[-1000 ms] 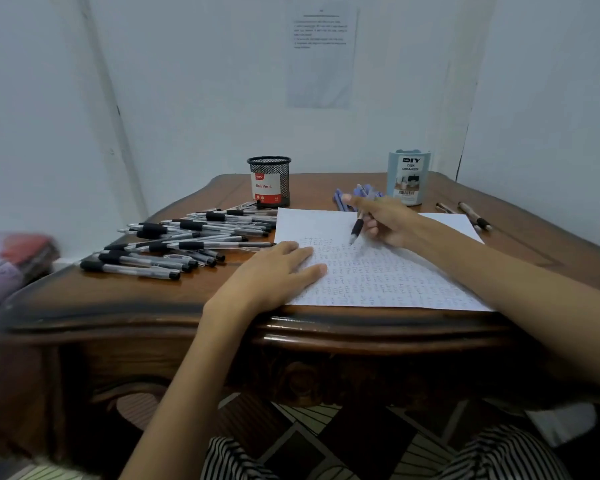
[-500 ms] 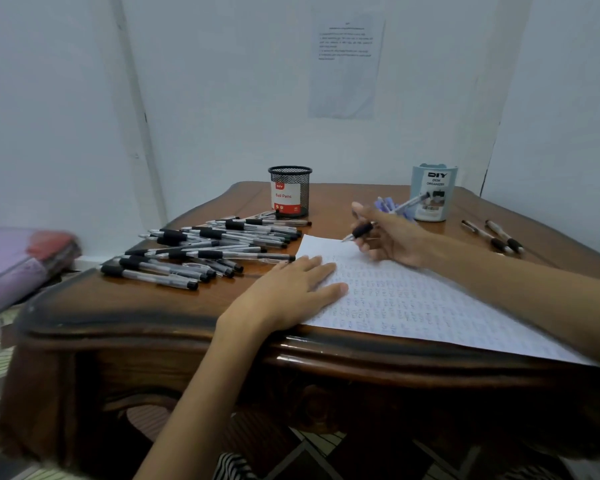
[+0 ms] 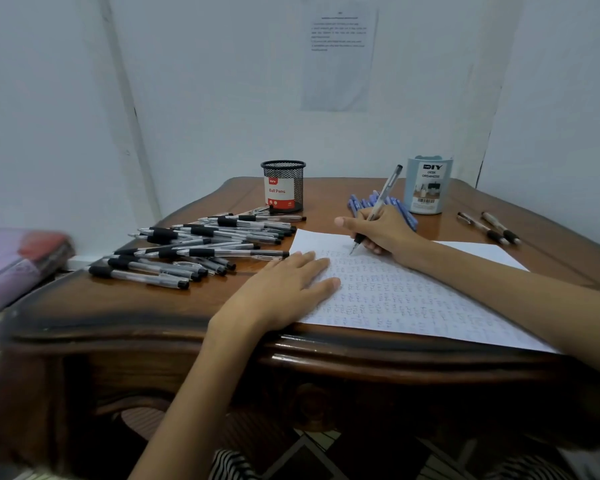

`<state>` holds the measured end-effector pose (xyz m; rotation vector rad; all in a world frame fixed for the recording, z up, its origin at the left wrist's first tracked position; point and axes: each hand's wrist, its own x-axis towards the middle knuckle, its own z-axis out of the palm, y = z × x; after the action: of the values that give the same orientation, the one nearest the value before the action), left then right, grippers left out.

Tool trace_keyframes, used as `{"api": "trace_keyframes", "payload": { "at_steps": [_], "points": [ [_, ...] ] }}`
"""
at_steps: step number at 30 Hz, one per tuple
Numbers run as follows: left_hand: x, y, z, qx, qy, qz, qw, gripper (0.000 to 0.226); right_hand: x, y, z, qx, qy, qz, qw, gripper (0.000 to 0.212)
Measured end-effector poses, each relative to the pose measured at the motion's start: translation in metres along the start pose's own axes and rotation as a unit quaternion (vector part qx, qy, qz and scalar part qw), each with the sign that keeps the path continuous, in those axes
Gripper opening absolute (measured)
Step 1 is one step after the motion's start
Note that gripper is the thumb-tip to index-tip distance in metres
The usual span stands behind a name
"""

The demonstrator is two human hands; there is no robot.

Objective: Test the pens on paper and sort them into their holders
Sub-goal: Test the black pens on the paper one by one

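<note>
Right hand point(image 3: 385, 233) grip is closed around a clear pen point(image 3: 378, 206), pinched low on the barrel, with the tip set down on the upper left part of the paper point(image 3: 413, 299), a bit right of centre frame. The left hand point(image 3: 284, 289) is laid flat on the sheet's left edge, fingers straight, nothing held. So the testing step is in hand by the look of it, and the sheet is already covered in rows of scribbles. A pile of black pens point(image 3: 201, 247) is spread over the tabletop point(image 3: 153, 306) left of centre, with a mesh holder point(image 3: 283, 187) just behind. Blue pens point(image 3: 364, 202) are heaped beside a light-blue organiser point(image 3: 428, 185), upper right. Next, probably, a mark needs to be made and checked, then the pen lifted and dropped into a holder. Which one can't be told yet.
</note>
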<state>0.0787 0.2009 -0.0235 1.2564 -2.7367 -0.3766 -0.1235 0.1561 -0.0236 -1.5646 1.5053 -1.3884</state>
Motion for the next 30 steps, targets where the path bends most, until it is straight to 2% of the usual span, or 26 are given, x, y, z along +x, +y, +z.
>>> {"api": "trace_keyframes", "payload": {
  "at_steps": [9,15,21,25,30],
  "points": [
    [-0.001,-0.001,-0.002,-0.001,0.014,0.005,1.000,0.057,0.002,0.002,-0.001,-0.003,0.026,0.006,1.000,0.041],
    [0.016,-0.003,-0.015,0.103,0.015,0.037,0.994,0.055,0.000,-0.001,-0.001,-0.018,0.029,0.011,0.999,0.037],
    [0.022,-0.012,-0.010,0.023,-0.035,0.058,0.997,0.054,-0.001,-0.001,0.000,-0.015,0.025,0.014,0.999,0.040],
    [0.025,-0.013,-0.009,0.031,-0.035,0.063,0.997,0.052,0.001,0.000,0.000,-0.028,0.031,0.018,0.999,0.038],
    [0.025,-0.014,-0.007,0.038,-0.034,0.068,0.996,0.052,-0.002,-0.002,-0.001,-0.044,0.001,0.014,0.999,0.037]
  ]
}}
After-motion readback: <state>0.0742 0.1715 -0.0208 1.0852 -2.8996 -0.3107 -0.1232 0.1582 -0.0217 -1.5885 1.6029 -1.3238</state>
